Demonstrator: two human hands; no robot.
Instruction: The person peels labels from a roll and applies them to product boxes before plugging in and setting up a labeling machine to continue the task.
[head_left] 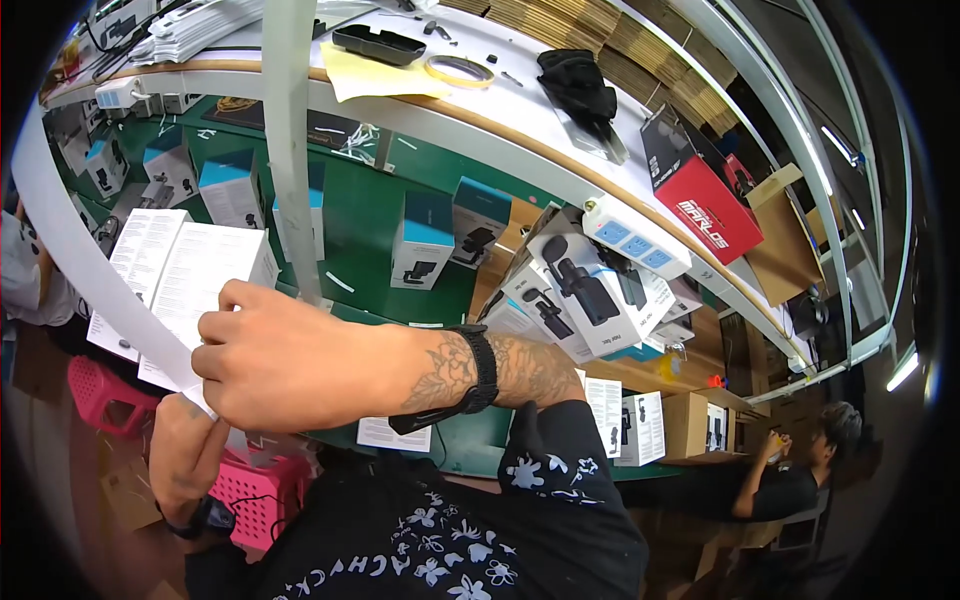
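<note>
My right hand (265, 355) reaches across to the left, fingers curled closed at the lower end of a long white paper strip (112, 290). Below it, my left hand (183, 450) is partly covered; its fingers also close at the strip's end, though the fingertips are hidden. The strip curves up along the left rim of the picture. Just behind my hands stand white printed boxes, one box (210, 268) close to my right knuckles and another box (140, 250) left of it.
Blue-topped boxes (422, 240) stand on the green table (350, 255). A pile of white boxes (575, 290) lies to the right. A white post (288, 150) rises before the upper shelf (480, 110). Pink stool (105, 395) at left; a person (790, 480) sits at far right.
</note>
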